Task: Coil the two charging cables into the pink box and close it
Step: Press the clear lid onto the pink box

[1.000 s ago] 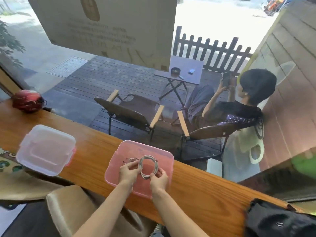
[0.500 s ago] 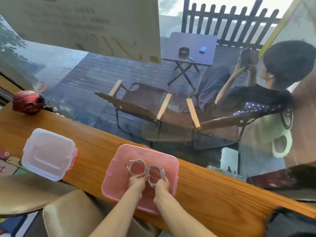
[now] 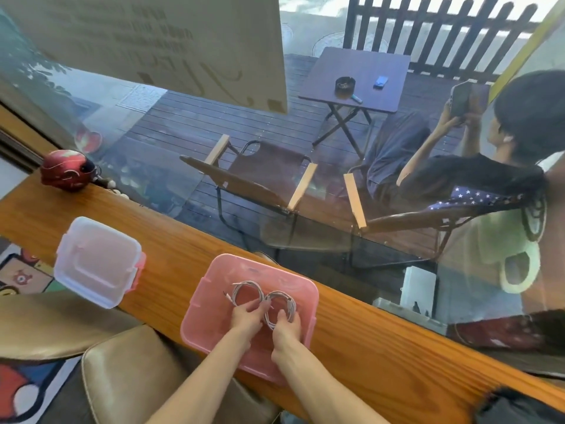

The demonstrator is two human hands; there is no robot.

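Observation:
The open pink box (image 3: 214,276) stands on the wooden counter in front of me. Two white coiled charging cables lie side by side inside it: the left coil (image 3: 244,289) and the right coil (image 3: 282,299). My left hand (image 3: 244,316) pinches the near edge of the left coil. The near edge of the right coil is held by my right hand (image 3: 286,327), fingers curled over its strands. The box's clear lid (image 3: 97,264) with pink latches lies flat on the counter to the left.
A red helmet-shaped object (image 3: 65,172) sits at the counter's far left. A glass pane runs along the counter's far edge (image 3: 367,304). A black bag (image 3: 519,408) lies at the right end. A tan padded seat (image 3: 137,362) is below the counter.
One second ago both hands held a single coil above the box. Now two coils lie side by side in the box with a hand on each. The camera has tilted down.

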